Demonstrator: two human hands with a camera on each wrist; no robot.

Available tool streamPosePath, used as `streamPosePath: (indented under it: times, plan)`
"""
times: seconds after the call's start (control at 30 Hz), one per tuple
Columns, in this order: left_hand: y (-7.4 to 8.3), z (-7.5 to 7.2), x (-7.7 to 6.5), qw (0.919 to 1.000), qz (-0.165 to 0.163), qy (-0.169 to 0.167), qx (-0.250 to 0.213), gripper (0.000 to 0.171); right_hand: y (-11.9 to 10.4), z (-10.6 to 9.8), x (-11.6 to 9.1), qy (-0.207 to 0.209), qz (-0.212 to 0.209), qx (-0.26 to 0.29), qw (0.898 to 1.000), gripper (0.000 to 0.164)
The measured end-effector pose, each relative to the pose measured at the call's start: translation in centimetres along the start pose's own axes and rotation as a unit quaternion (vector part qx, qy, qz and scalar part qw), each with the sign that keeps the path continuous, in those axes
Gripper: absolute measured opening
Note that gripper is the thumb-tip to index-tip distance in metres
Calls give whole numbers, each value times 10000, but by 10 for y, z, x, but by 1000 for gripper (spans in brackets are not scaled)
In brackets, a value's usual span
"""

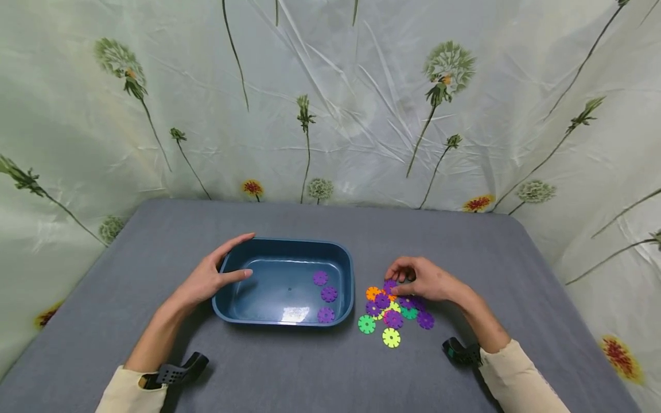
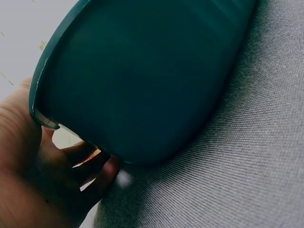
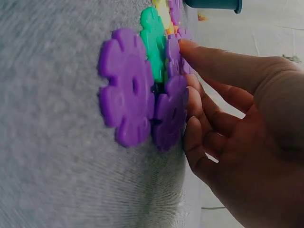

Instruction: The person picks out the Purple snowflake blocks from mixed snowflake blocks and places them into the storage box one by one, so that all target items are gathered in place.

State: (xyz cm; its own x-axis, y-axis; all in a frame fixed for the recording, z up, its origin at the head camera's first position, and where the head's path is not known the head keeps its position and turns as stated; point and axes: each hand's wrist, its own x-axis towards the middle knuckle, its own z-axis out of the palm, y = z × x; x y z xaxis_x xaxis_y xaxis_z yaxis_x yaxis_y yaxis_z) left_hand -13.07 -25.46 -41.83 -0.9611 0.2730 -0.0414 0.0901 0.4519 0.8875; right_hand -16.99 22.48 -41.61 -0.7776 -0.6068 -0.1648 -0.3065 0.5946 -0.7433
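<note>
A blue plastic tub (image 1: 268,287) sits left of centre, with three purple notched discs (image 1: 329,294) lying along its right side. My left hand (image 1: 205,280) grips the tub's left end, thumb over the rim and fingers along the outside; the left wrist view shows those fingers curled against the tub wall (image 2: 137,80). Right of the tub my right hand (image 1: 426,280) pinches a purple interlocking disc (image 1: 389,286) between thumb and fingers, at the top of a loose pile. Close by in the right wrist view are a purple disc (image 3: 126,88) and a green disc (image 3: 152,42).
Around the pile lie a yellow disc (image 1: 391,338), a green disc (image 1: 367,324) and an orange disc (image 1: 373,293), with several more overlapping. Grey cloth covers the table (image 1: 289,373). A curtain (image 1: 351,115) printed with dandelions hangs behind its far edge.
</note>
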Motion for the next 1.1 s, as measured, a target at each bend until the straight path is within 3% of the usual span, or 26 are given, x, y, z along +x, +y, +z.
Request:
streamPosePath:
  times: [0.2, 0.57, 1.1]
  plan:
    - [1, -1, 0, 10000, 19, -22, 43, 75, 0, 2, 1, 261, 90, 313, 9991, 13]
    - [3, 0, 0, 10000, -36, -3, 51, 76, -10, 4, 7, 929, 14, 327, 9951, 7]
    - [3, 0, -2, 10000, -43, 21, 0, 76, -29, 7, 23, 1552, -139, 648, 9857, 10]
